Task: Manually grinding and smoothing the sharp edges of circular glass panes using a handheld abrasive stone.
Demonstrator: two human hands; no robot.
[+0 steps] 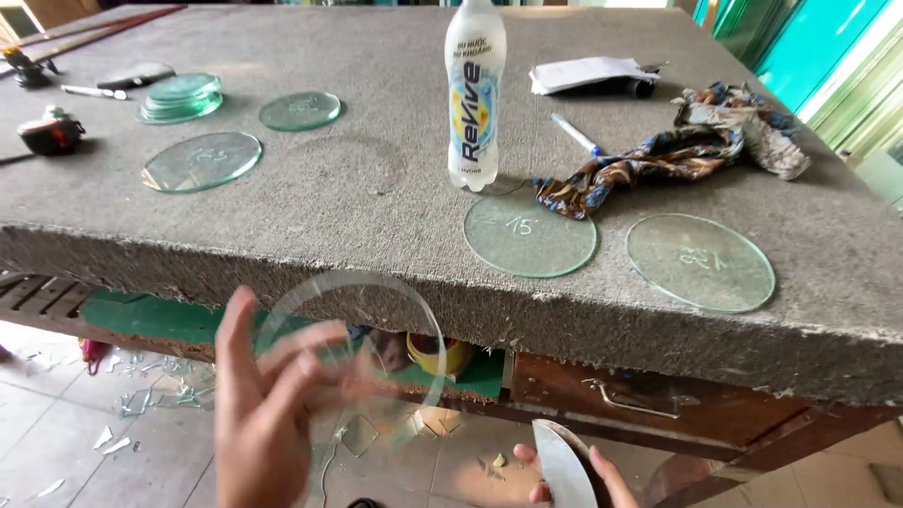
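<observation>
Glass disc (353, 348), clear and round, stands upright in front of the table's near edge, held in the left hand (268, 414). That hand is blurred; its fingers (301, 353) are spread and lie against the near face of the disc, while the thumb (237, 320) points up just left of the rim. Whether the fingers pinch the pane or only press flat on it I cannot tell.

Low and to the right of that hand, the right hand (574, 480) shows only in part at the bottom edge. Its fingers curl loosely around a curved grey offcut (562, 461), which stands up between thumb and fingertips.

Beyond both hands runs the felt-covered table (376, 226). Straight above the right hand two more glass circles (530, 235) (700, 261) lie flat near the edge, each with faint white markings. Behind them stands a plastic bottle (475, 94), with a patterned rag (677, 146) and a pen (576, 134) to its right. Far up and left of the left hand lie further discs, one large (201, 161), one small (300, 110), and a small stack (181, 97), next to a tape measure (49, 132).

Under the left hand, glass shards (150, 395) are scattered over the tiled floor (56, 442).
</observation>
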